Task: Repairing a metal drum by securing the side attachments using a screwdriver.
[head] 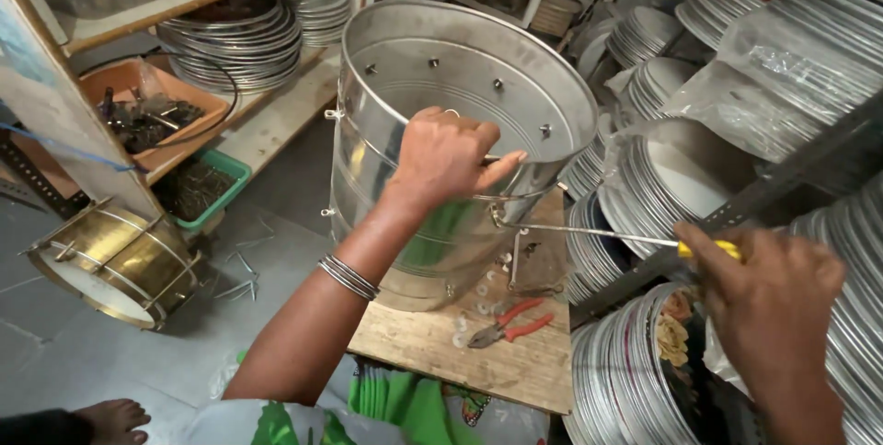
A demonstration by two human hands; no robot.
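Single view, from a camera worn on the person's head, facing steeply down and forward at close range. The steel drum shell [451,142] fills the centre, tilted toward the lens so its open mouth shows. Below it lies the wooden board [487,353]; left of it, shelves and floor; right of it, stacked metal plates [809,50]. No second view shares the scene.

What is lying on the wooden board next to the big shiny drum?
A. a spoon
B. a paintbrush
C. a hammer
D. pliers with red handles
D: pliers with red handles lie on the wooden board beside the metal drum.
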